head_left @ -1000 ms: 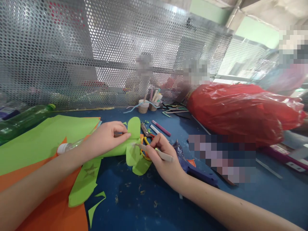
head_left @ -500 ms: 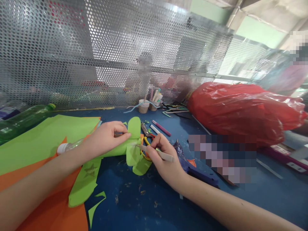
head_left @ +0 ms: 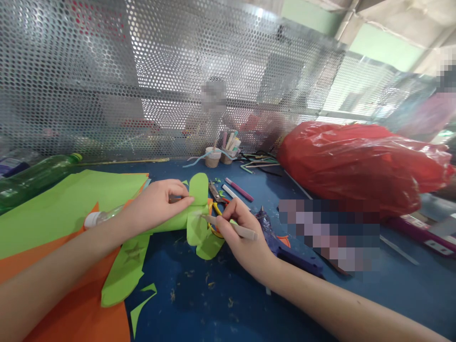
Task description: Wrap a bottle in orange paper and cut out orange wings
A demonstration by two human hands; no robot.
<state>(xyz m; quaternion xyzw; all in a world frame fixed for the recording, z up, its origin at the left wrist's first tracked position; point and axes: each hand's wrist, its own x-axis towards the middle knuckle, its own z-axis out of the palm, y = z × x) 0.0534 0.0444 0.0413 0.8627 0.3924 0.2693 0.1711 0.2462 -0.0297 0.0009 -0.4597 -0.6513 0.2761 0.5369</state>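
Observation:
A model plane [head_left: 196, 228] of bright green paper around a plastic bottle lies on the blue table, its white bottle cap [head_left: 92, 219] pointing left. One wing [head_left: 130, 266] bears a dark star drawing. My left hand [head_left: 164, 202] is closed on the plane's body near the tail, thumb and fingertips against the paper. In my right hand [head_left: 245, 235] is a grey marker pen [head_left: 240, 231], gripped like a pencil. Its tip touches the lower tail piece, where a faint mark shows. Scissors [head_left: 214, 192] with yellow and red handles lie partly hidden behind the tail.
A dark blue glue gun [head_left: 295, 259] lies right of my right hand. Behind are loose markers [head_left: 239, 189], cups of pens [head_left: 230, 153] and a red plastic bag [head_left: 356, 166]. Green paper [head_left: 71, 204], orange paper [head_left: 78, 294] and a green bottle [head_left: 42, 175] are at left.
The marker's tip has shifted very slightly left on the tail piece. My left hand and the plane have stayed in place.

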